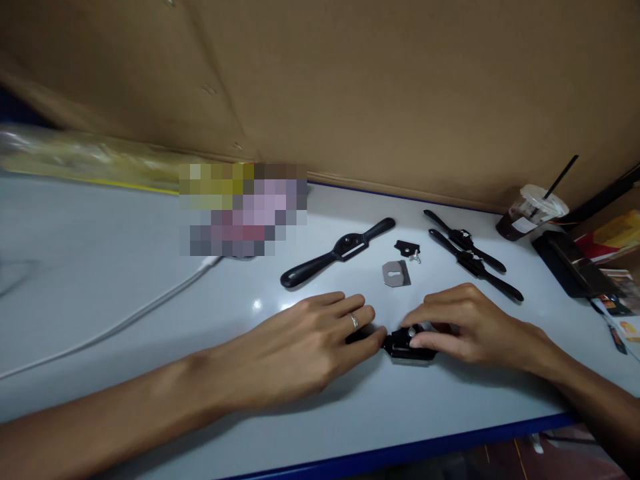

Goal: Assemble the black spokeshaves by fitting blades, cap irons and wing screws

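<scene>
Spokeshave (406, 345) on table (125, 280), between both hands' fingers (373, 333).

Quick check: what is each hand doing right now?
Left hand: fingers on one end of the black spokeshave.
Right hand: fingertips pinching its middle.

No legible text or labels anywhere.
</scene>
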A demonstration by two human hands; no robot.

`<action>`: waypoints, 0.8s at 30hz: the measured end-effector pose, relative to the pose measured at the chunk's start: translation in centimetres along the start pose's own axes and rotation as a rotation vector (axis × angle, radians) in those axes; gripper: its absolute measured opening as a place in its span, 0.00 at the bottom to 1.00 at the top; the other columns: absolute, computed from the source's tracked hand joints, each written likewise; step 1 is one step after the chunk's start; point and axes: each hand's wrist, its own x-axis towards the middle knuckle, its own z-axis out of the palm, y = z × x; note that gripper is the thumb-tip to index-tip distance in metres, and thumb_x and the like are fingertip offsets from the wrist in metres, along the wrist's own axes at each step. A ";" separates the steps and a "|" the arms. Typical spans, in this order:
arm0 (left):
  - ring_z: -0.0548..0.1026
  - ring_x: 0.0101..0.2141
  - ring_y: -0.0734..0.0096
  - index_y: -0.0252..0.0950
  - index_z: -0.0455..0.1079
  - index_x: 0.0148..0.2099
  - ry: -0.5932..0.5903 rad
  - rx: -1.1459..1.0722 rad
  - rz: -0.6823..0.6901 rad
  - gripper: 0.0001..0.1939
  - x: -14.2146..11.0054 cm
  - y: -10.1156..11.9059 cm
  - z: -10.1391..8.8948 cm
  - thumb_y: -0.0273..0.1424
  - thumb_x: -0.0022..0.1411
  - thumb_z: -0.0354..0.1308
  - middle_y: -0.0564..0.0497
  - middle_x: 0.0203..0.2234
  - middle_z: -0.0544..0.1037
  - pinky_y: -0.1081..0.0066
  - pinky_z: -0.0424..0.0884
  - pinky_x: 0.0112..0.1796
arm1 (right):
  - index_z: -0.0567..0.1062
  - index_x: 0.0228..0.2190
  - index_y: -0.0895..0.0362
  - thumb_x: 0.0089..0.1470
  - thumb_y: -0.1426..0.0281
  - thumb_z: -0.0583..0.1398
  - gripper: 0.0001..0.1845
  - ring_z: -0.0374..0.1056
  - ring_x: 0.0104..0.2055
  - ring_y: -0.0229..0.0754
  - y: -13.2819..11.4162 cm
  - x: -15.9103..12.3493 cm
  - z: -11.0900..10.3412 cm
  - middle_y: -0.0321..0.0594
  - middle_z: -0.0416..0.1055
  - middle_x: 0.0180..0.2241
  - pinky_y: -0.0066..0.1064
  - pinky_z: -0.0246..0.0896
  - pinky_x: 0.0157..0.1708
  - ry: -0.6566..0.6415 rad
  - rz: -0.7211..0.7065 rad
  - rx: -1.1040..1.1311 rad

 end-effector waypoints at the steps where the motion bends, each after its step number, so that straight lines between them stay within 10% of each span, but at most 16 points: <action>1: 0.70 0.30 0.66 0.31 0.72 0.50 0.000 0.000 -0.002 0.17 0.0 0.0 0.0 0.18 0.70 0.43 0.49 0.32 0.74 0.66 0.67 0.30 | 0.79 0.38 0.59 0.65 0.68 0.62 0.08 0.68 0.29 0.34 0.0 0.0 0.4 0.37 0.77 0.30 0.27 0.59 0.31 -0.002 0.001 -0.033; 11: 0.70 0.30 0.67 0.31 0.72 0.49 0.020 0.017 0.000 0.17 0.2 0.0 -0.1 0.20 0.72 0.42 0.49 0.31 0.73 0.67 0.68 0.30 | 0.69 0.21 0.57 0.67 0.71 0.54 0.20 0.47 0.19 0.33 -0.7 0.3 2.5 0.29 0.59 0.17 0.31 0.43 0.22 0.174 0.071 -0.244; 17: 0.70 0.29 0.67 0.32 0.72 0.49 -0.008 0.015 0.007 0.15 0.2 0.0 -0.2 0.20 0.70 0.44 0.49 0.30 0.73 0.67 0.68 0.29 | 0.79 0.47 0.58 0.66 0.69 0.59 0.11 0.68 0.28 0.33 -0.2 0.0 -0.1 0.36 0.78 0.30 0.26 0.60 0.31 -0.008 0.013 -0.017; 24: 0.70 0.30 0.67 0.32 0.71 0.48 -0.014 -0.008 -0.002 0.13 0.2 0.0 -0.1 0.21 0.71 0.45 0.49 0.31 0.74 0.67 0.68 0.30 | 0.73 0.24 0.59 0.69 0.66 0.55 0.21 0.55 0.20 0.33 -0.9 0.1 1.4 0.33 0.67 0.20 0.30 0.47 0.23 0.020 -0.034 -0.195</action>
